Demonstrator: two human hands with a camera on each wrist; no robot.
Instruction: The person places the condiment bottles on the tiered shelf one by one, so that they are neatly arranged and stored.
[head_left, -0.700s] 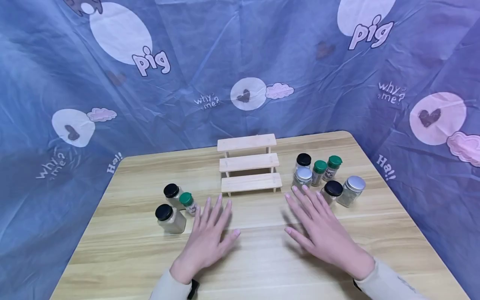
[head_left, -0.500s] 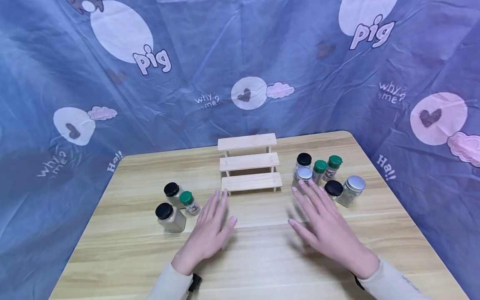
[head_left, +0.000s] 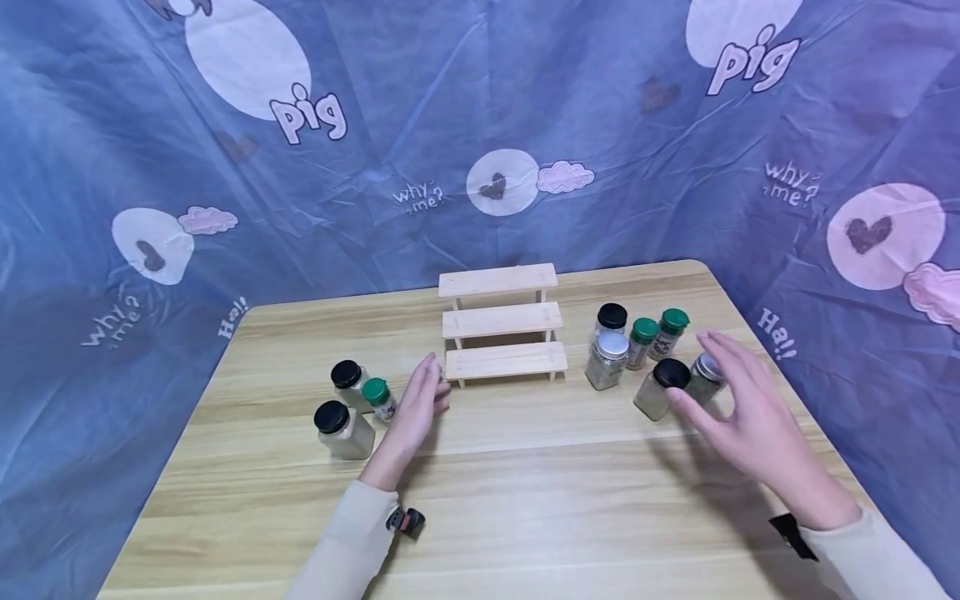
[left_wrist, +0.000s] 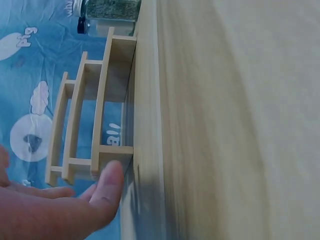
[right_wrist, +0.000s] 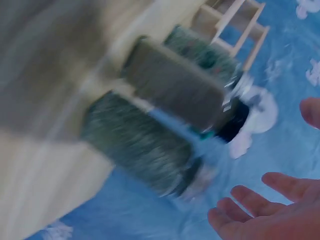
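The left hand (head_left: 414, 410), its fingers nearly straight, is above the table beside a green-capped jar (head_left: 379, 400) and the left end of the three-step wooden rack (head_left: 506, 360); it holds nothing. In the left wrist view the left hand (left_wrist: 65, 207) appears near the rack's end (left_wrist: 100, 125). The right hand (head_left: 761, 425) hovers with fingers spread over a silver-lidded jar (head_left: 702, 385) and beside a black-lidded jar (head_left: 654, 402). In the right wrist view the right hand (right_wrist: 275, 210) stands apart from the silver-lidded jar (right_wrist: 137, 142) and the black-lidded one (right_wrist: 172, 82).
Two black-lidded jars (head_left: 351, 438) stand at the left by the green-capped one. Behind the right-hand jars are another silver-lidded jar (head_left: 606, 367), a black-lidded jar (head_left: 611, 318) and two green-capped jars (head_left: 642, 337). Printed blue cloth (head_left: 360, 225) hangs behind the table (head_left: 510, 500).
The right hand has moved right, from the middle jars to over the silver-lidded jar. The left hand has turned edge-on and moved slightly up, closer to the rack. The jars stay in place.
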